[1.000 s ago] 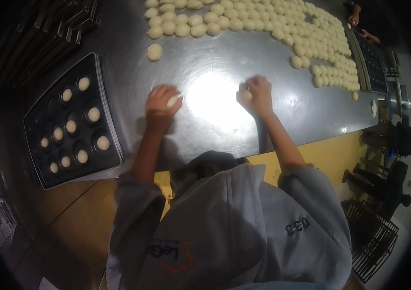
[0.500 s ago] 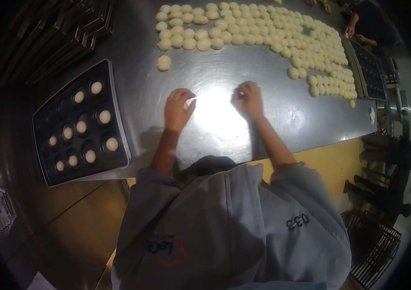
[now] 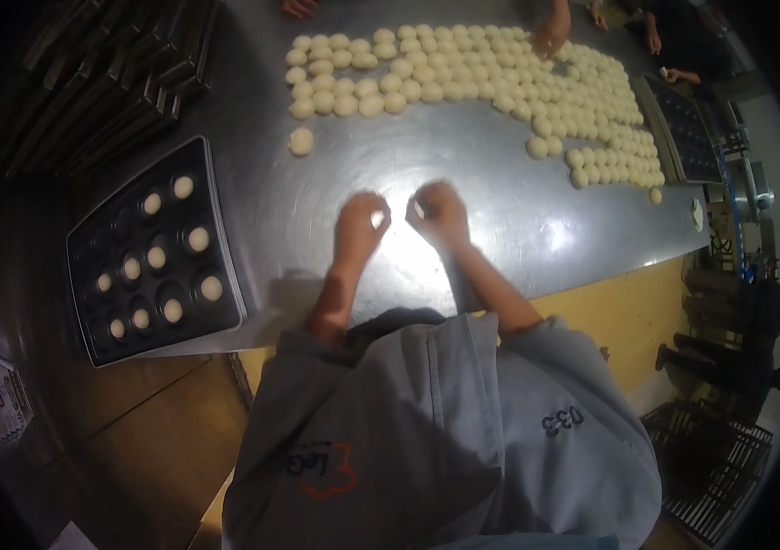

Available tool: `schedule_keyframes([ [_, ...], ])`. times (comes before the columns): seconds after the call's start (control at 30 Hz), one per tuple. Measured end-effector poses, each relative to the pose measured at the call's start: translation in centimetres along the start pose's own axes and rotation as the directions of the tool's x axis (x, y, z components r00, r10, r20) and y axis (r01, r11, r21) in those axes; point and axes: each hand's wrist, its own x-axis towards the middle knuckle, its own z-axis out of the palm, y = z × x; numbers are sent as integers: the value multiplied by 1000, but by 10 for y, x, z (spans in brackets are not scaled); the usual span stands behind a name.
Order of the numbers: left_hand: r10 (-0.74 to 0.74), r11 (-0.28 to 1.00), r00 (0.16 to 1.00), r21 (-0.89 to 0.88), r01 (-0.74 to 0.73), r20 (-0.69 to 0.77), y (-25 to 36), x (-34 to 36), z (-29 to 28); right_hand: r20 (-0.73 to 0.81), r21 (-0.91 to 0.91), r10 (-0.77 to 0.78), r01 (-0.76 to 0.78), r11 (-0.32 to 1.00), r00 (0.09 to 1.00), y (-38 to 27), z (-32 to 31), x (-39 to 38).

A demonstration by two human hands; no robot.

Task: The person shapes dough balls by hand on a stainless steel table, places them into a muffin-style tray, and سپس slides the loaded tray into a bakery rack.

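On the steel table (image 3: 491,165) in front of me, my left hand (image 3: 360,223) is cupped with its fingers curled inward. A pale patch shows inside that curl; dough or glare, I cannot tell. Beside it my right hand (image 3: 442,217) is curled the same way, slightly blurred, with a light spot at its fingertips. A narrow gap separates the two hands. One loose dough ball (image 3: 301,141) lies beyond my left hand. Rows of pale dough balls (image 3: 454,90) cover the far side of the table.
A dark tray (image 3: 232,240) with round wells, several holding dough balls, stands at the left. Metal racks or trays (image 3: 165,69) are stacked behind it. Another person's hand (image 3: 551,37) reaches over the far dough balls. A second dark tray (image 3: 694,133) lies at the right.
My hands have come closer together: the right moved left and a little nearer to me, the left slightly right. Another person's hand has come in over the dough balls.
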Motion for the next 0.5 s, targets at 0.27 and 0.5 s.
schedule_keyframes([
  [0.27,-26,993,1000,114,24,12,-16,-25,-60,4,-113,-97,97,989,995,50,-39,-19],
  [0.5,44,999,998,-20,-43,44,-3,-28,-23,-96,105,-42,52,993,995,14,11,-51],
])
